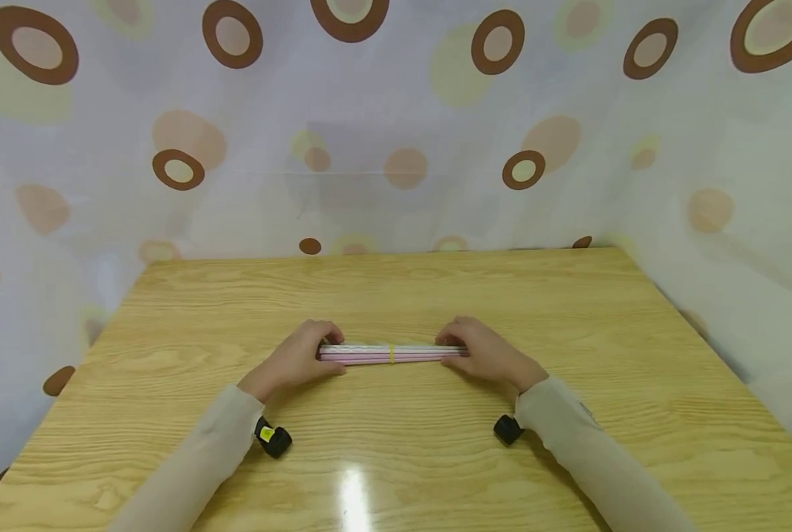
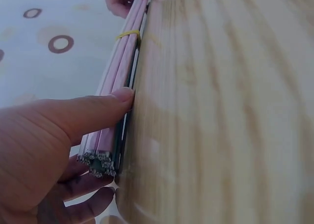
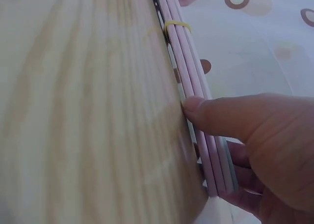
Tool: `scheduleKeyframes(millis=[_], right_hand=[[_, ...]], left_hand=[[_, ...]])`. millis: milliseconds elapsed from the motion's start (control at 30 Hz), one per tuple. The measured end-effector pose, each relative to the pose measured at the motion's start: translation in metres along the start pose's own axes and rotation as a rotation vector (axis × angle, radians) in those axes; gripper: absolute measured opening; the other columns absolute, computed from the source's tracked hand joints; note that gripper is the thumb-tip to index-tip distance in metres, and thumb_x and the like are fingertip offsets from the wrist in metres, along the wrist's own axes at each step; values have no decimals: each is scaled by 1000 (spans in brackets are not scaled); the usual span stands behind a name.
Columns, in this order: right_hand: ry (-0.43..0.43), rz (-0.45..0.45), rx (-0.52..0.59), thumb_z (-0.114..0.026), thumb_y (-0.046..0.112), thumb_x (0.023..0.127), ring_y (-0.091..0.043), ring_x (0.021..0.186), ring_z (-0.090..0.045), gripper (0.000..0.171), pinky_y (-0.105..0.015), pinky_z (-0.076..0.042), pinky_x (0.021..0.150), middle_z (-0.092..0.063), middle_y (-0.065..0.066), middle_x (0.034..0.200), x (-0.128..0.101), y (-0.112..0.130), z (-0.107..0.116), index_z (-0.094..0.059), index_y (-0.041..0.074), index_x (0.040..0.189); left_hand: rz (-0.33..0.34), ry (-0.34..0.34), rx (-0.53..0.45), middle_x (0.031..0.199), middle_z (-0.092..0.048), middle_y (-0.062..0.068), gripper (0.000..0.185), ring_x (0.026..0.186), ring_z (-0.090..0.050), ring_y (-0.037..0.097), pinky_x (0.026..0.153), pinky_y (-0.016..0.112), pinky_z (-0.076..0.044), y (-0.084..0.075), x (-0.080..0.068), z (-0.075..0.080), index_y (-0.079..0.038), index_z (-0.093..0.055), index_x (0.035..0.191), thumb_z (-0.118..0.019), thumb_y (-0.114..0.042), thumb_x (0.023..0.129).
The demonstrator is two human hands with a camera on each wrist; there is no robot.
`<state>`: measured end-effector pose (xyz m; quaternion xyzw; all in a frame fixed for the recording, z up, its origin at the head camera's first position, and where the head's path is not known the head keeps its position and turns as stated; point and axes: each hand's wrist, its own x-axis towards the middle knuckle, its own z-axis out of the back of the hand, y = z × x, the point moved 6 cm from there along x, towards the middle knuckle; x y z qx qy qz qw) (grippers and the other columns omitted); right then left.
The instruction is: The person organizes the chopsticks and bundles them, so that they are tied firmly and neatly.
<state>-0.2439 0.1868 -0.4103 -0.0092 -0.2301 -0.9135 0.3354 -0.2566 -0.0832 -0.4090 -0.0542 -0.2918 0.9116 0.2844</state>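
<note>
Both my hands are down on the table (image 1: 569, 332), one at each end of a bundle of pink sticks (image 1: 391, 354) that lies flat across the middle of the wood, running left to right in front of me. My left hand (image 1: 303, 358) has its fingers curled over the far side of the bundle's left end and its thumb (image 2: 93, 113) pressed on the near side, so it grips that end; the left wrist view shows the cut tips of the sticks (image 2: 98, 162) just beside my palm. My right hand (image 1: 485, 353) grips the other end the same way, thumb (image 3: 221, 116) against the near side and fingers wrapped behind. A thin yellow rubber band (image 1: 392, 354) circles the bundle about midway between my hands, clear of both. A darker patterned stick sits at the bottom of the bundle against the table. Each of my sleeves (image 1: 223, 436) carries a small black wrist camera (image 1: 272, 437). Behind the table hangs a pale curtain (image 1: 396, 133) with brown rings.
</note>
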Motion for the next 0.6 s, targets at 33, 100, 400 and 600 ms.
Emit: scheduleKeyframes(millis=[33,100,400,600], right_hand=[[-7,6,-3,-72,17,86,-14,85,-56,24,-35,-49,79,-62,-3,95,-2,-1,1,-67,5,107],[-16,-4,-3,-71,16,87,-14,85,-56,24,-35,-49,78,-62,-3,96,-7,-4,3,-67,5,107],[-44,-131,88,-63,15,93,-29,101,-59,61,-48,-46,90,-61,-14,108,-25,-12,8,-33,-13,137],[-24,-210,114,-59,16,95,-35,113,-55,66,-52,-43,95,-58,-19,119,-40,-15,11,-23,-11,143]], left_hand=[[5,4,1,105,-61,8,38,93,-51,20,81,36,-45,0,-1,1,-5,-62,108,-79,-23,79],[14,14,1,106,-59,9,39,93,-51,20,80,36,-46,2,-4,3,-5,-61,110,-78,-23,81],[108,-21,63,110,-57,8,44,106,-53,27,89,45,-46,11,-28,19,-5,-58,116,-74,-29,84],[99,-37,101,117,-58,12,46,110,-53,30,89,47,-47,11,-44,22,-2,-55,121,-68,-31,89]])
